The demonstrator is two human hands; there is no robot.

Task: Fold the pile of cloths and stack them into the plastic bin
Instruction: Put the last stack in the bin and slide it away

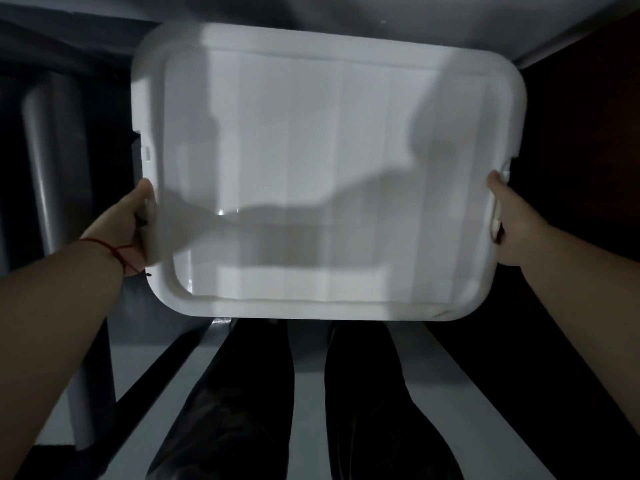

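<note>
A white plastic bin (pixel 325 174) with a flat lid on top fills the middle of the head view, held up in front of me above the floor. My left hand (pixel 133 223) grips its left edge, thumb on top of the rim. My right hand (pixel 512 220) grips the right side at the handle cut-out, thumb on the rim. A red thread bracelet circles my left wrist. Shadows of my arms fall across the lid. No cloths are in view.
My legs in dark trousers (pixel 304 403) stand on a pale floor below the bin. A grey cylindrical post (pixel 52 168) rises at the left. A pale surface edge (pixel 519 36) runs behind the bin; dark space lies at the right.
</note>
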